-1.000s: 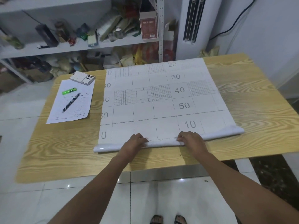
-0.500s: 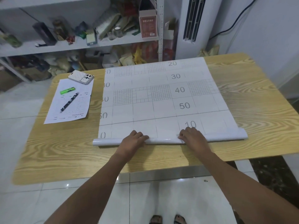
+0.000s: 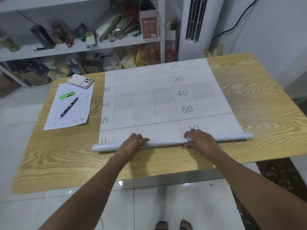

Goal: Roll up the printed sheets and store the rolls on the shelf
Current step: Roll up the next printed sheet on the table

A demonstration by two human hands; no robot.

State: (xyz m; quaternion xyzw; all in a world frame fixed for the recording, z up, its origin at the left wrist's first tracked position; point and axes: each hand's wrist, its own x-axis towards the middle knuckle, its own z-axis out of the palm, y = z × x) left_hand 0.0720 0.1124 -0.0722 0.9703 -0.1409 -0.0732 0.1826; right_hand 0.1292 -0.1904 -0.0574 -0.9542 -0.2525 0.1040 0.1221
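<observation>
Glossy white tube farther up the gridded sheet, hands around it

There is one printed sheet on one wooden table, and two hands are at its rolled edge: one left hand and one right hand. Beside the sheet lie four loose things: one smaller paper, one phone, one green lighter and one pen. Behind stand one shelf unit with two boards in view, one red box and one white tower unit; two sandalled feet show below, one left foot and one right foot.
</observation>
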